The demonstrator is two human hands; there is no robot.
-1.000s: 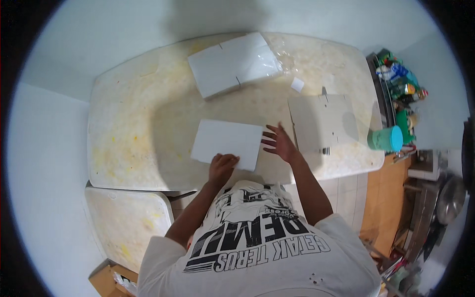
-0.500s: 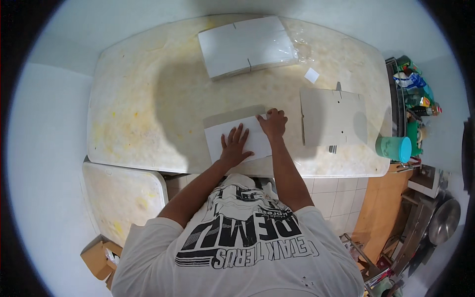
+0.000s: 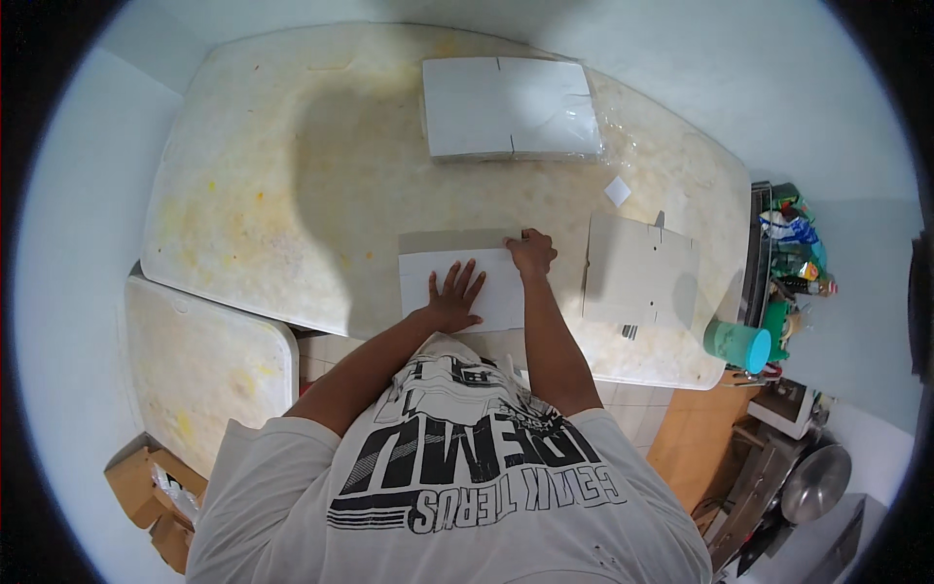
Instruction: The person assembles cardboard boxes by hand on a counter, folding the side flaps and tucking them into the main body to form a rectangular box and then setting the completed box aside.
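A flat white cardboard sheet [image 3: 428, 277] lies at the near edge of a stained cream table [image 3: 292, 195]. Its far strip [image 3: 452, 241] shows the brown-grey underside, folded over toward me. My left hand [image 3: 454, 297] presses flat on the white part, fingers spread. My right hand [image 3: 531, 255] is curled at the sheet's far right corner, gripping the folded strip's edge. A stack of white flat cardboard [image 3: 506, 107], partly in clear plastic wrap, lies at the far side of the table. Another flat grey-white cardboard blank [image 3: 637, 273] lies to the right of my right hand.
A small white square scrap [image 3: 617, 191] lies near the stack. A teal cup-like roll [image 3: 737, 346] sits at the table's right corner, beside a rack of bottles [image 3: 793, 253]. A second cream table [image 3: 195, 360] stands lower left, brown boxes [image 3: 146, 492] on the floor.
The sheet now lies nearer the table's front edge in view. Its far strip has been folded over, showing the brown side. My left hand has flattened on it and my right hand moved to the corner.
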